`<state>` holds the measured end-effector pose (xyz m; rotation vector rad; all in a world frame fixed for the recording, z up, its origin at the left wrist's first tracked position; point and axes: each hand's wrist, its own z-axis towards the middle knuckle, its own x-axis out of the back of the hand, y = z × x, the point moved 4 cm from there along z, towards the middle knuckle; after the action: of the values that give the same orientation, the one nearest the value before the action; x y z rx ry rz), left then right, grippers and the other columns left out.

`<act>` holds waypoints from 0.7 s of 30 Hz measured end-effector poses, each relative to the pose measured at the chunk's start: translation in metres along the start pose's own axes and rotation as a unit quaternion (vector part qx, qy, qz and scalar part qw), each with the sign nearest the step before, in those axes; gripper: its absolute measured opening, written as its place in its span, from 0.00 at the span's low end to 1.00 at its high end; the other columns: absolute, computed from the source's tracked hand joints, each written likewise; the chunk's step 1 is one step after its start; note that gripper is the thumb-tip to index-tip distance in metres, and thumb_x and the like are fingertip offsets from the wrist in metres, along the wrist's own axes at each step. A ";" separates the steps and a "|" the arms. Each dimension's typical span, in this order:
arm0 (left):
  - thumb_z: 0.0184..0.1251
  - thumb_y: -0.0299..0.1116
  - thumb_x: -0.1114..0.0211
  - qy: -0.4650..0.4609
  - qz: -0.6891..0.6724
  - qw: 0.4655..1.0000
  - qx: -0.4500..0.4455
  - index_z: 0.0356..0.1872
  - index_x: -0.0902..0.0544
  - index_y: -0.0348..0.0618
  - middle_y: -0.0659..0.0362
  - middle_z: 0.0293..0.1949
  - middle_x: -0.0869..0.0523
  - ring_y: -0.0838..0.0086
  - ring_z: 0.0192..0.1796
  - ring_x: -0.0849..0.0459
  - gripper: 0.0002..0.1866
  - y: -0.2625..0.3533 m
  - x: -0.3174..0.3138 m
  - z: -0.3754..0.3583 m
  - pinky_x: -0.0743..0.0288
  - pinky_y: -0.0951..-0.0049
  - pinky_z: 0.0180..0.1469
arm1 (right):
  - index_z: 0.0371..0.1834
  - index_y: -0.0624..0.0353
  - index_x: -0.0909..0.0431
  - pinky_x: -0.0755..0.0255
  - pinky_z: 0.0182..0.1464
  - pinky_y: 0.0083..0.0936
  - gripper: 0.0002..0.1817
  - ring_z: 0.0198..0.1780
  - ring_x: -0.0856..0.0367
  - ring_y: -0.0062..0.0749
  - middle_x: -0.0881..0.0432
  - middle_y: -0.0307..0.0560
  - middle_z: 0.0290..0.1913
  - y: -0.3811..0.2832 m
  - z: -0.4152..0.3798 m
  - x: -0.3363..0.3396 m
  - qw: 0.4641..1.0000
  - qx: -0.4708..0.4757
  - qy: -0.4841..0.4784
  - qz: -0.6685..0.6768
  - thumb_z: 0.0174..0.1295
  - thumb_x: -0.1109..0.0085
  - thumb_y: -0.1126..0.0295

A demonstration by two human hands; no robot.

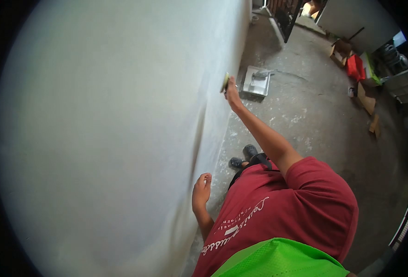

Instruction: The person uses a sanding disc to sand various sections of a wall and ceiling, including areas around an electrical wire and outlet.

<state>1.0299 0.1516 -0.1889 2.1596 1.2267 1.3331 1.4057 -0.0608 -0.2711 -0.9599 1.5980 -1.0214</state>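
My right hand [232, 96] reaches forward at the wall, closed around a small flat tool [225, 83] with a pale yellow-green face. The tool is against or very close to the pale wall [121, 115]; its exact kind is too small to make out. My left hand [201, 191] hangs near the lower part of the wall, fingers loosely curved and holding nothing I can see. Past my right hand, a white paint tray [249, 83] lies on the floor with a grey, paint-smeared tool [261, 75] resting in it.
The grey concrete floor [301, 120] has white paint spots. Cardboard boxes [340, 51], a red bag [356, 68] and other clutter line the right side. A dark metal gate [285, 18] stands at the far end, with part of a person [313, 8] beyond it.
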 end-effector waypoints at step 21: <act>0.78 0.54 0.48 0.074 -0.099 0.984 -0.132 0.51 0.19 0.38 0.55 0.41 0.14 0.73 0.36 0.18 0.26 0.172 0.041 0.083 0.23 0.71 0.43 | 0.34 0.47 0.27 0.40 0.27 0.26 0.34 0.24 0.36 0.27 0.33 0.34 0.23 -0.020 0.160 0.173 0.953 -0.203 0.189 0.124 0.67 0.64 0.27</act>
<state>1.1938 0.0980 -0.0972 1.7378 1.2056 1.4952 1.5259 -0.2551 -0.3335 -0.8284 2.2475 -0.7415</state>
